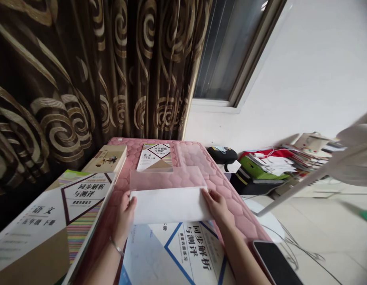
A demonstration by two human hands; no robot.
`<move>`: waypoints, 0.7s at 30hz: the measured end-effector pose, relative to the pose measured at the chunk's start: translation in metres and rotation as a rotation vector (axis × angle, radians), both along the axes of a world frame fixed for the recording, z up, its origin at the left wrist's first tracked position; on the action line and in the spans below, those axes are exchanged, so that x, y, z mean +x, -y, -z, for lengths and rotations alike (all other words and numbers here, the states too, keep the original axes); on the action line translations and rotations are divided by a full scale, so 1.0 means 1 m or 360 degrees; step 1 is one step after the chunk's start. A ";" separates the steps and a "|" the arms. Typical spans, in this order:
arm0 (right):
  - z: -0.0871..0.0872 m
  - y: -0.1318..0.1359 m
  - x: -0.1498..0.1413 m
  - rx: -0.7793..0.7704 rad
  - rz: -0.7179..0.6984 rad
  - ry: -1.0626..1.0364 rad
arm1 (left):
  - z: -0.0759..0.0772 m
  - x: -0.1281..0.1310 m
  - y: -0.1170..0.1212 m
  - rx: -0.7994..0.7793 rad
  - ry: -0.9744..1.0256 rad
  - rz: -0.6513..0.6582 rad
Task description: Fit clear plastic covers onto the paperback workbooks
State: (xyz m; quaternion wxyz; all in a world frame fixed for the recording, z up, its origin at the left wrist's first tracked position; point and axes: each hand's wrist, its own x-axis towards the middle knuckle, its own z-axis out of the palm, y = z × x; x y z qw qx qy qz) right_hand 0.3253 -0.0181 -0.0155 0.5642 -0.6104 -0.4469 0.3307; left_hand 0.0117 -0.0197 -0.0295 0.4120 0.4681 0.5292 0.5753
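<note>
Two hands hold one white sheet (168, 205) above the middle of the pink quilted mat (220, 180): the left hand (125, 211) pinches its left end, the right hand (216, 206) its right end. One blue-and-white book (179, 253) lies partly beneath it. Two books (37, 225) show along the mat's left edge, one small book (155, 157) near the far edge, one translucent sheet (195, 157) toward the far right corner, one phone (275, 261) at the right edge.

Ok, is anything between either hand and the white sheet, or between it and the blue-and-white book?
Nothing visible: the left hand and right hand both hold the white sheet at its sides. Nothing shows between its near edge and the blue-and-white book; what lies beneath is hidden.
</note>
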 end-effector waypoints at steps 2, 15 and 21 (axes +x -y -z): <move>0.002 0.000 0.000 0.0062 0.0030 0.0093 | -0.002 0.000 0.000 -0.0030 0.0048 0.0013; 0.001 0.010 0.001 0.0054 0.0054 -0.0010 | -0.008 0.005 0.004 -0.0066 -0.0005 -0.0021; 0.000 0.011 -0.002 0.0005 0.0131 0.0046 | -0.002 0.003 0.006 -0.0042 0.0045 -0.0022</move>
